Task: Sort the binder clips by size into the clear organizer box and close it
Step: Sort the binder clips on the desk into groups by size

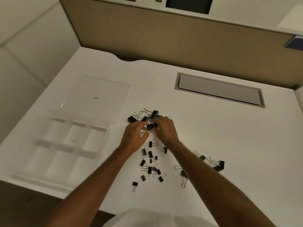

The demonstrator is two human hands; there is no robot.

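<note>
Black binder clips lie scattered on the white desk. Large ones are heaped at the far middle (147, 115). Small ones are spread between my forearms (150, 163), and medium ones lie to the right (216, 164). My left hand (132, 136) and my right hand (164, 130) meet over the large heap, both pinching one large black clip (151, 126). The clear organizer box (37, 141) stands open at the left. Its compartments look empty, and its lid (98, 95) is folded back flat on the desk.
A grey cable hatch (219, 90) is set into the desk at the far right. A tan partition wall (180, 38) closes off the back. The desk's front edge runs near my body, with dark floor at the lower left.
</note>
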